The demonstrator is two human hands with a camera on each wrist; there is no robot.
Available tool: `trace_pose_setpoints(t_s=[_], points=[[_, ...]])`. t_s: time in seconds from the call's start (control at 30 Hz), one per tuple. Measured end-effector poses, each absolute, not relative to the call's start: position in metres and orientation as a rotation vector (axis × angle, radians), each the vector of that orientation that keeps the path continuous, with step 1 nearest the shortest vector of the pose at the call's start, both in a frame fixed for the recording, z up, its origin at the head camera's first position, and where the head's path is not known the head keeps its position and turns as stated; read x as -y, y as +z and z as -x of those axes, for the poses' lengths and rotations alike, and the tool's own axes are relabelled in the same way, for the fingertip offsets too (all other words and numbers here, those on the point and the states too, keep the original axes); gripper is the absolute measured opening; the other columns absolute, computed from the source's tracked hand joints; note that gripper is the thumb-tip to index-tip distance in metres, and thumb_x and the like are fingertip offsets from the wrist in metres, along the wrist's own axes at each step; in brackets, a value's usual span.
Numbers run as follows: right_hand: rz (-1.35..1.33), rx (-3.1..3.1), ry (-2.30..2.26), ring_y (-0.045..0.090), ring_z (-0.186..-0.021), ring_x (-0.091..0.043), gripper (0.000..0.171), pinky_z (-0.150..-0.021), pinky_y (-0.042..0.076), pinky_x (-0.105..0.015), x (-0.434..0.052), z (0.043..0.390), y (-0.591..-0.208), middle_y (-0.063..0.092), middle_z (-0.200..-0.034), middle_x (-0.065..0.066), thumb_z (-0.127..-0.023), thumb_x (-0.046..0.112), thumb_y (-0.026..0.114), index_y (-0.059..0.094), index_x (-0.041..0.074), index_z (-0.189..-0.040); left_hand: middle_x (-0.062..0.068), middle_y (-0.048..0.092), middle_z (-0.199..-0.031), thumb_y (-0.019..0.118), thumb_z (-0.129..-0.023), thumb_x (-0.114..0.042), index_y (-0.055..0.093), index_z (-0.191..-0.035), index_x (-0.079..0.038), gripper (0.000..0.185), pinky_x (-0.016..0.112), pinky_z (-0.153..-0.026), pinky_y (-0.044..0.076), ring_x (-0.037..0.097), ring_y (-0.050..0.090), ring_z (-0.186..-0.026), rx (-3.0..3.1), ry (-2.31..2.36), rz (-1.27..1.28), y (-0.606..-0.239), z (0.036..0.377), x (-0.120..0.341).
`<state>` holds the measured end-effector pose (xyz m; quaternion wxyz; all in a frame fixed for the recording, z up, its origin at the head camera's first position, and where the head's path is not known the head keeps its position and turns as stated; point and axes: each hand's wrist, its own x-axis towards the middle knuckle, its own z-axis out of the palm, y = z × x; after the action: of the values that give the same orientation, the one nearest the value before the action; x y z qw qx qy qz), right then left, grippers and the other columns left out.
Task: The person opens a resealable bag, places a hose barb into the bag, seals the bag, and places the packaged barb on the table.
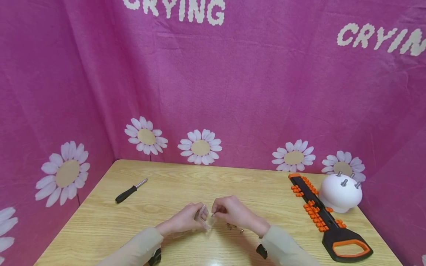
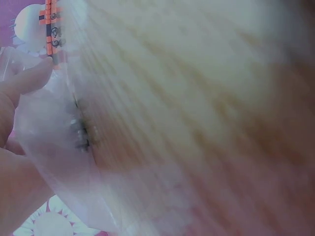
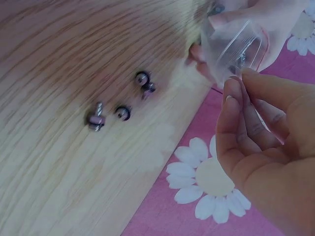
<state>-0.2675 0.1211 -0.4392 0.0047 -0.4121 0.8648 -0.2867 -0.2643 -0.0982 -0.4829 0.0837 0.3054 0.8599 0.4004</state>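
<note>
My left hand (image 1: 188, 218) holds a small clear zip bag (image 3: 224, 46) near its mouth. Through the bag's film in the left wrist view, blurred metal screws (image 2: 81, 132) show. At the bag's opening, my right hand (image 1: 234, 212) pinches a small metal screw (image 3: 241, 59) between thumb and fingertips, most of it hidden by the fingers and film. Several loose screws with washers (image 3: 96, 119) lie on the table below my right hand, one standing on its head with the shank up.
A black-handled screwdriver (image 1: 126, 194) lies at the left of the wooden table (image 1: 179, 181). To the right rests a long black holder with orange clips (image 1: 321, 214). Beside it stands a white rounded object (image 1: 339, 194) with metal bolts on top. Pink flowered cloth (image 1: 233, 92) hangs behind.
</note>
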Motion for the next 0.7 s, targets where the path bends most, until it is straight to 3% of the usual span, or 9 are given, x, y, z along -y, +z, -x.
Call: trace_pose_setpoints(t_s=[0.7], points=[[1.152, -2.751, -0.909, 0.052, -0.069, 0.006, 0.002, -0.063, 0.049, -0.017, -0.168, 0.264, -0.446, 0.070, -0.079, -0.002, -0.089, 0.001, 0.069, 0.068, 0.002, -0.087, 0.003, 0.065, -0.090, 0.085, -0.076, -0.016, 0.060, -0.095, -0.006, 0.034, 0.026, -0.087, 0.036, 0.005, 0.043, -0.084, -2.568, 1.201, -0.889, -0.481, 0.264, 0.098]])
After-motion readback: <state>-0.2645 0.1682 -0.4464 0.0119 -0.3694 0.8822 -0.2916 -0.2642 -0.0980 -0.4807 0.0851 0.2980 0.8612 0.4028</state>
